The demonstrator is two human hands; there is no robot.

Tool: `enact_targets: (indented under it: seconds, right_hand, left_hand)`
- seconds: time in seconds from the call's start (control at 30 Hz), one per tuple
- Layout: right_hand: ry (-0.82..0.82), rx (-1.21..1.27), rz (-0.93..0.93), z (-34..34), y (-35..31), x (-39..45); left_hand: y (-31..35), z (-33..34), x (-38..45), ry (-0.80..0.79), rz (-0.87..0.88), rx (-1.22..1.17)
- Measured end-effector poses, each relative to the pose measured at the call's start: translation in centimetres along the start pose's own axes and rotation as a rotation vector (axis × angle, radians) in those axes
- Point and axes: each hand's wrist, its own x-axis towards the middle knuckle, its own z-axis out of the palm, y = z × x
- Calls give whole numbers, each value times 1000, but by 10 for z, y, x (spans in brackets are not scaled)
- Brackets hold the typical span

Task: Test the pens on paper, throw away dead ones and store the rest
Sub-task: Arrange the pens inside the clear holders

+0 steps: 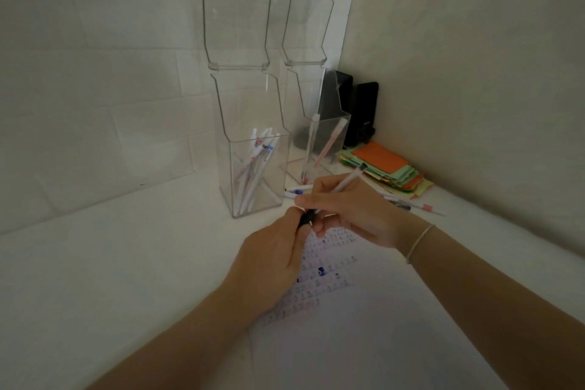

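White desk [126, 263], pen [343, 184] (capped) between both hands

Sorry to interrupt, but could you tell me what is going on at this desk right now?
A person is sorting pens. The right hand holds a white pen by its barrel while the left hand grips its black cap, just above the test paper, which already carries marks. The nearer clear box holds several pens, the farther box only two. A few loose pens lie by a stack of coloured notes.
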Motion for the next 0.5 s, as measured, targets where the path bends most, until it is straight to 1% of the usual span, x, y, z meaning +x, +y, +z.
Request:
enact_targets:
  seconds: [0.17, 0.3, 0.37, 0.43, 0.5]
  right_hand:
    - [3, 122, 18, 1, 6, -6]
    - [-9, 152, 8, -1, 6, -17]
    - [12, 144, 6, -2, 5, -23]
    - [100, 177, -23, -4, 3, -27]
    - [260, 280, -79, -9, 0, -32]
  left_hand:
    - [0, 0, -1, -17, 26, 58]
    - [1, -4, -2, -1, 71, 84]
    - [3, -5, -1, 1, 68, 65]
    - [3, -7, 1, 9, -11, 35]
    - [-2, -9, 3, 63, -118, 48]
